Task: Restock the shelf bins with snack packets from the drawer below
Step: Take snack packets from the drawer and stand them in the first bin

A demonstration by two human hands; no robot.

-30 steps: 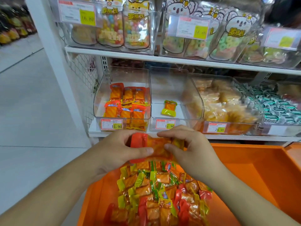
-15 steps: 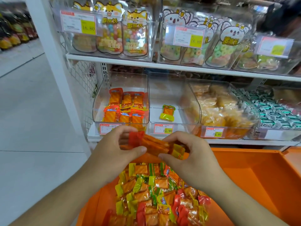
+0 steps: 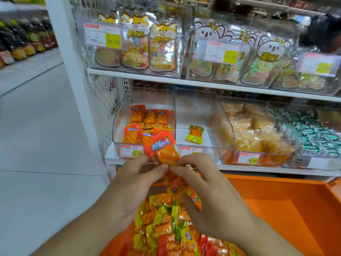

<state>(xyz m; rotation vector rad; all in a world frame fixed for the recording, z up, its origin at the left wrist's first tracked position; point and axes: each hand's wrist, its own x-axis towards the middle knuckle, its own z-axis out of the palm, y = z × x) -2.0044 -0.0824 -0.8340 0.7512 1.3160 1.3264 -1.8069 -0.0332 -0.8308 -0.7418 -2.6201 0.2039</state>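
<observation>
Orange drawer (image 3: 276, 209): open across the lower frame, right half bare, bottom edge cut off.
Hands: left hand (image 3: 136, 183) and right hand (image 3: 208, 193) both pinch a red-orange snack packet (image 3: 163, 149) at centre frame, before the clear bins (image 3: 193, 111).
Hidden: packets under the palms.

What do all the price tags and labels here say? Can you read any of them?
"16.80": tag on upper left bin.
"16.80": tag on upper middle bin.
"11.90": tag on orange-packet bin.
"29.90": tag on pale-snack bin.
Other tags, bag logos and packet print: too blurred or hidden.
</observation>
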